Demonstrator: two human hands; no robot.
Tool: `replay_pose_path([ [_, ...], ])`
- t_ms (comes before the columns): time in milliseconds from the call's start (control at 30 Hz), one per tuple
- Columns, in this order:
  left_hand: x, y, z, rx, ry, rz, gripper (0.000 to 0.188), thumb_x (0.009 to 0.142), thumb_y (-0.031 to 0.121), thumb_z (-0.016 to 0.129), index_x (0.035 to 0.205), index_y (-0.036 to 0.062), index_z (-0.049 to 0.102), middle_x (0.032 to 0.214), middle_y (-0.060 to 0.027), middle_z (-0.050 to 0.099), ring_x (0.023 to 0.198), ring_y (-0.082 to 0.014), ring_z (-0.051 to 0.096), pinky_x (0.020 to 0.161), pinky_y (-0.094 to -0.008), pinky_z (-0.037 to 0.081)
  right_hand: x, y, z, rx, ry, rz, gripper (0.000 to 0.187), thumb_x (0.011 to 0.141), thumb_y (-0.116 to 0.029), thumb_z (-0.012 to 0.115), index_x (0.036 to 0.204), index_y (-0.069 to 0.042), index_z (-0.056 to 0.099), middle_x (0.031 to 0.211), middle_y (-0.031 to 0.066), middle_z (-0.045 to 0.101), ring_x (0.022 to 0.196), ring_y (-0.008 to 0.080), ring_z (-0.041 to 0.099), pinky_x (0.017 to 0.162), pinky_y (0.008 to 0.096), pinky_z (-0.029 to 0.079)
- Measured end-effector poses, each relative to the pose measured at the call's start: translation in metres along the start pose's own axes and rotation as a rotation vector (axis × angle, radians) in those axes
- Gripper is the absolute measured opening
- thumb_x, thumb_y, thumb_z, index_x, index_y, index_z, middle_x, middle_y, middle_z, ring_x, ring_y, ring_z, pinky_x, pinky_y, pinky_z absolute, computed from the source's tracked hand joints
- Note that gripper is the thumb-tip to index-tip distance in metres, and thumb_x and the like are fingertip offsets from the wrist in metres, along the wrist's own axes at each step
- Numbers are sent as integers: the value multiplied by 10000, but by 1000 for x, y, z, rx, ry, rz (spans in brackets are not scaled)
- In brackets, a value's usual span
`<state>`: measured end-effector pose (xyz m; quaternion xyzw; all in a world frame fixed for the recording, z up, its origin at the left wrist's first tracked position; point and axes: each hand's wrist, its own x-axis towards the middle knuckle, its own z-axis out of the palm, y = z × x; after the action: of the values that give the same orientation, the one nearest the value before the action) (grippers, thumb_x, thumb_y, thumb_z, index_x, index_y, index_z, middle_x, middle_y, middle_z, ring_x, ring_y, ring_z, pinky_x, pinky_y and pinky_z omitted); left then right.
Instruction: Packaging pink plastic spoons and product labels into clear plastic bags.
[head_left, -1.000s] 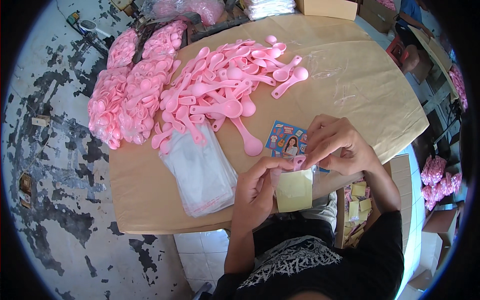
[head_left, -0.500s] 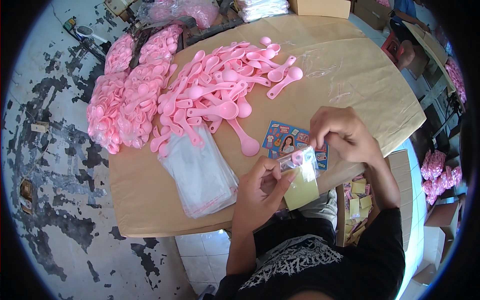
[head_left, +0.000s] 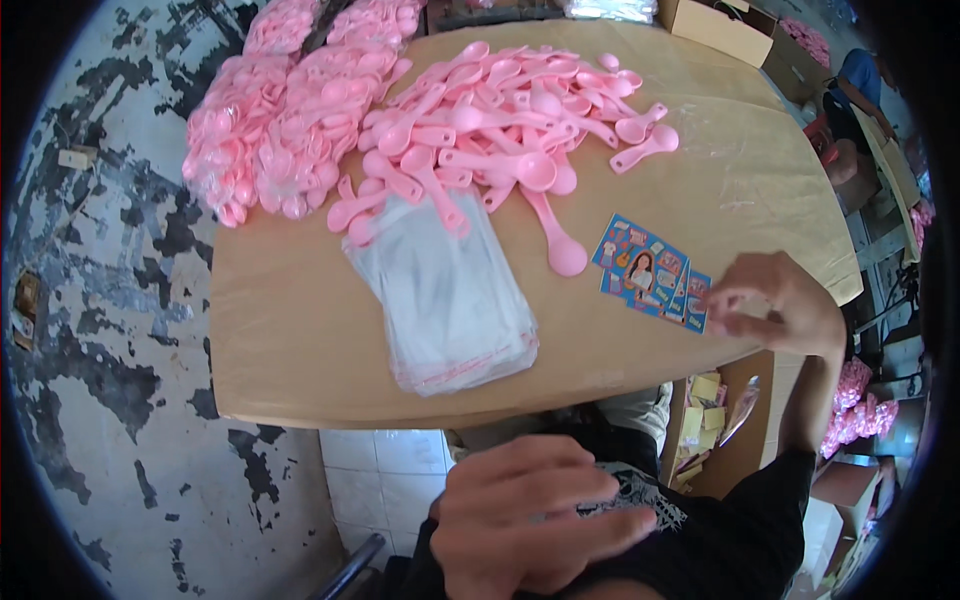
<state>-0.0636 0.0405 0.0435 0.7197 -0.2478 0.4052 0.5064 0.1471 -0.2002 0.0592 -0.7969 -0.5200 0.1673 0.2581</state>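
My left hand (head_left: 535,515) is raised close to the camera, in front of my black shirt, fingers loosely bent and nothing visible in it. At the right end of a small fanned stack of blue printed cards (head_left: 645,270), my right hand (head_left: 780,305) hovers with bent fingers; thumb and forefinger are apart at the cards' edge. Whether it touches them is hard to see. A stack of clear plastic bags (head_left: 455,300) lies left of the cards. Behind the bags spreads a heap of pink spoons (head_left: 520,165), one of them (head_left: 560,245) sticking out toward the cards.
A brown-paper-covered table (head_left: 290,350) carries all this. Large clear bags of pink spoons (head_left: 280,140) stand at its left edge. Below its right edge, an open carton (head_left: 745,385) contains several yellowish packets (head_left: 705,425) and a shiny clear packet (head_left: 742,412). Another person (head_left: 860,80) is far right.
The clear packet with a yellow card has left my hands; a clear packet now shows in the carton. My left hand came back toward the camera, and my right sits beside the cards.
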Motion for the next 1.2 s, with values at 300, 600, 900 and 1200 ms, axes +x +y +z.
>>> replay_pose_path([
  [300,0,-4,-13,-5,95,340,294,878,125,650,1136,168,514,910,-172,671,547,-245,566,511,-396,527,148,-76,81,-101,104,-273,335,880,-285,703,1027,11,646,933,197,664,812,351,656,715,442,518],
  [600,-55,-52,-69,639,159,-611,512,896,186,665,1366,29,538,1367,-236,537,1310,-383,490,1088,-524,360,163,-64,84,23,-49,-197,472,892,-280,711,1214,10,524,1010,174,609,1001,314,595,830,404,487],
  [900,-59,-57,-59,864,-234,-528,437,865,234,696,1268,82,628,1429,-121,534,1383,-398,405,1162,-591,169,153,-49,58,87,-30,-85,447,915,-80,650,1320,-12,473,930,176,686,846,311,682,744,379,526],
  [1200,-30,-42,-48,391,-44,-469,613,834,402,734,1287,11,603,1407,-178,537,1343,-365,465,1160,-533,220,110,-66,33,443,225,-263,539,867,102,598,1373,-27,465,1115,149,688,967,247,709,855,342,565],
])
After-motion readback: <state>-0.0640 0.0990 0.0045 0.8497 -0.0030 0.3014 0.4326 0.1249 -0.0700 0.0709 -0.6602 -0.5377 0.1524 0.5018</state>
